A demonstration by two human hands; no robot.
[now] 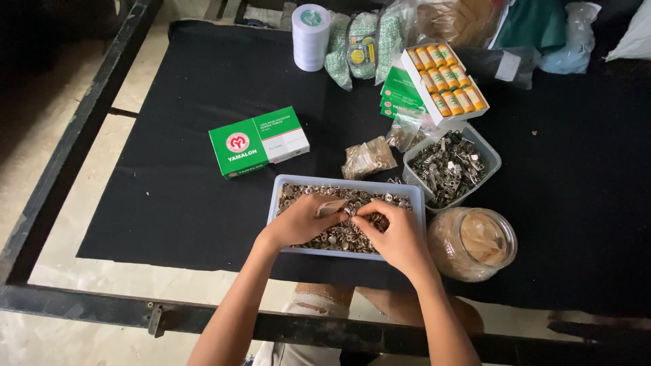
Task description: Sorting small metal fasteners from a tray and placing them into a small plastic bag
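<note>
Both hands over pale tray (279, 196) of small metal fasteners (339, 237), near centre of black-covered counter (169, 203). Left hand (298, 220) pinching tan scrap (330, 207); right hand (393, 237) fingertips pinched on one fastener. Sorting or picking under way. Glass jar (472, 244) just right of tray; tub of metal clips (451, 166) behind; green box (258, 142) far left.
</note>
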